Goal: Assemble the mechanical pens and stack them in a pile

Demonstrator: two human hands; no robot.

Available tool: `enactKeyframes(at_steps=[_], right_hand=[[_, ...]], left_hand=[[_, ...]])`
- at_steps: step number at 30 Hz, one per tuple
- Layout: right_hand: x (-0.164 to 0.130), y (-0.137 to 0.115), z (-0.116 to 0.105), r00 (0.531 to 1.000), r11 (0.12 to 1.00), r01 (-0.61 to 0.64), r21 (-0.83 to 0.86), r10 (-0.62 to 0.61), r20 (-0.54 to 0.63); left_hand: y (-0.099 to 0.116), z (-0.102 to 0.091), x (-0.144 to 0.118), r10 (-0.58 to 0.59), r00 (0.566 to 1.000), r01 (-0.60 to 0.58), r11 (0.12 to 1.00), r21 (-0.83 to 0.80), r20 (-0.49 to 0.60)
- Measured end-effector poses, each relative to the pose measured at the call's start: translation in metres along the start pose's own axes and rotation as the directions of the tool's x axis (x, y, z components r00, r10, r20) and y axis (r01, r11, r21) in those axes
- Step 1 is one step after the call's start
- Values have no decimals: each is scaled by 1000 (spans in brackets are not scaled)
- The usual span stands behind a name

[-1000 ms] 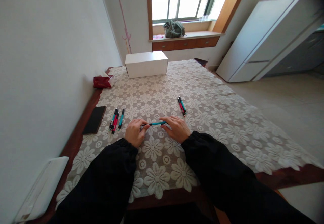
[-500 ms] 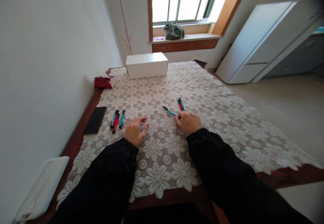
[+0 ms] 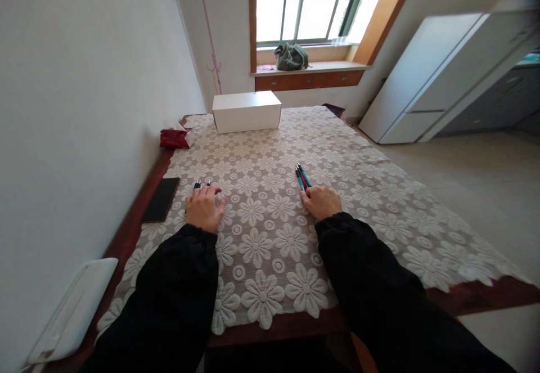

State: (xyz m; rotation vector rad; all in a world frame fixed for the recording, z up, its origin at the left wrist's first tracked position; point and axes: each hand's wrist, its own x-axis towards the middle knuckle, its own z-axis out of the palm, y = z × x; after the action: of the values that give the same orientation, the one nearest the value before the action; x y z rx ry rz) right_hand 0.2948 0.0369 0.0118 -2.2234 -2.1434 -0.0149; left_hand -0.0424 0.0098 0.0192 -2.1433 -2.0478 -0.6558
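At the left of the tablecloth, my left hand is over the group of pens, its thumb apart from its curled fingers. It covers most of these pens; only the dark tips of a few pens show past the knuckles. On the right, the fingers of my right hand are closed at the near end of a teal and black pen. This pen lies beside a red pen and another teal pen, all pointing away from me. My right fingers partly hide their near ends.
A dark flat notebook-like item lies at the left edge. Farther back are a red tissue pack and a long white box. A white power-strip-like object is at the near left. The wall borders the table's left side.
My left hand has moved left, over the pens there. My right hand has shifted slightly right, bringing the teal pen from a slanted position apart to alongside the other pens.
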Motion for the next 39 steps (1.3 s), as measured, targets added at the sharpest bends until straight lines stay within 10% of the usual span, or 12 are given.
enactKeyframes(at_steps=[13,20,26,33,39], right_hand=[[-20,-36,1,940,936,336,100,-327,-100],[-25,-36,10,803,769,596,230,-569,-179],[-30,-43,6,763,627,630,459,-610,-213],[-39,-53,3,657,448,706,548,-704,-271],[-37,-50,5,635,534,755,380,-740,-222]], left_hand=[[-30,-1,5,-167,984,153,967,202,54],[-10,5,6,-44,999,47,971,-234,16],[32,11,-15,94,957,169,586,-793,274],[54,26,-32,270,873,403,72,-912,407],[49,22,-29,185,892,384,171,-907,413]])
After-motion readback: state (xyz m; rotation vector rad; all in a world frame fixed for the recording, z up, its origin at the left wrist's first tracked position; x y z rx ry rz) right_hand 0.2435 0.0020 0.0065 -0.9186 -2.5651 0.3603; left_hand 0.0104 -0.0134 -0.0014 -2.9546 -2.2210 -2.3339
